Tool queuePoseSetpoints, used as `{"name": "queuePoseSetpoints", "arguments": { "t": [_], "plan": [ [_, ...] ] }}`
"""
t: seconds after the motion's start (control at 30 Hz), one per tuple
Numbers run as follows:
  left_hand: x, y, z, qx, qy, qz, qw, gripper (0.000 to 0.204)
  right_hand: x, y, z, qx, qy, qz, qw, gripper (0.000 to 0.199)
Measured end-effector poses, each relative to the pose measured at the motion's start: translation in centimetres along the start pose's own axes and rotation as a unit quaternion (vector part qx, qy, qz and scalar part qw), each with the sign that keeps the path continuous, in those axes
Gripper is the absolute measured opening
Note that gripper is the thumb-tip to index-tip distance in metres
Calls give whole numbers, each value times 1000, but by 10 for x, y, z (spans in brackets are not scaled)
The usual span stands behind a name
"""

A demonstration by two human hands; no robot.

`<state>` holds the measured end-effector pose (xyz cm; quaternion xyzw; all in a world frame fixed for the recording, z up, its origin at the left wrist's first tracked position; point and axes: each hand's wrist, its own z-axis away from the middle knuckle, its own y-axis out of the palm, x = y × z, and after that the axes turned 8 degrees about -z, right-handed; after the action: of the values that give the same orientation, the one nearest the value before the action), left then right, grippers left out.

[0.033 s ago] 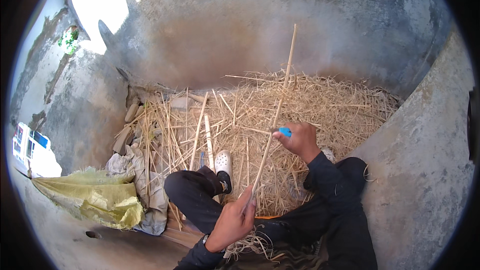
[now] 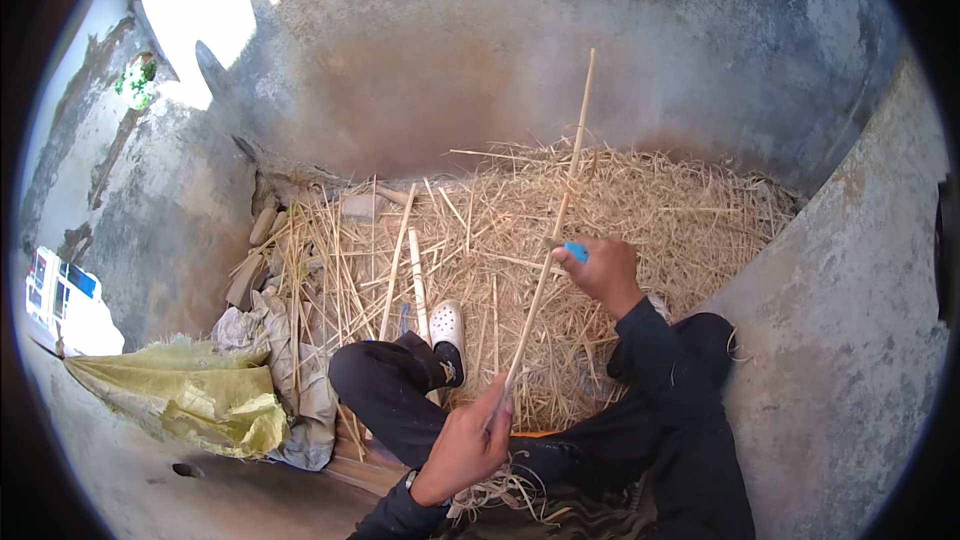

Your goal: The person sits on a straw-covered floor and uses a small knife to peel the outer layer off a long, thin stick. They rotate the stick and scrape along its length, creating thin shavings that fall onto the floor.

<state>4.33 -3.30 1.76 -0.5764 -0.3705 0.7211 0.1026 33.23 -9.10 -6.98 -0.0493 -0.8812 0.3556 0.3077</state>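
Observation:
A long, thin bamboo strip (image 2: pixel 537 310) slants from my lap up and away across the middle. My left hand (image 2: pixel 465 448) is closed around its near end. In my right hand (image 2: pixel 608 272) is a small knife (image 2: pixel 577 252) with a blue handle. The short blade, partly hidden, lies against the strip about midway along it. Beyond the knife the strip runs free, its far tip in front of the back wall. Curly shavings (image 2: pixel 500 490) lie on my lap below the left hand.
A wide heap of shavings (image 2: pixel 690 210) covers the floor along the back wall (image 2: pixel 480 60). Loose strips (image 2: pixel 340 270) and two thicker pieces (image 2: pixel 416 270) lie to the left. A yellow-green woven sack (image 2: pixel 180 385) is at the far left. A concrete wall (image 2: pixel 840 340) rises close on the right.
My right hand, with the knife, has shifted slightly farther up along the strip, away from me. My left hand has stayed in place.

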Motion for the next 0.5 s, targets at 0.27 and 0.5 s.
{"name": "queuePoseSetpoints", "arguments": {
  "t": [0.27, 0.5],
  "plan": [
    [-2, 5, 4, 24, 7, 15, 1000, 36, -47, 5, -23, -27, 99, 38, 994, 75],
    [26, 6, -14, 38, -64, 217, 973, 38, 0, -12, -14, 177, 210, -75, 958, 73]
  ]
}}
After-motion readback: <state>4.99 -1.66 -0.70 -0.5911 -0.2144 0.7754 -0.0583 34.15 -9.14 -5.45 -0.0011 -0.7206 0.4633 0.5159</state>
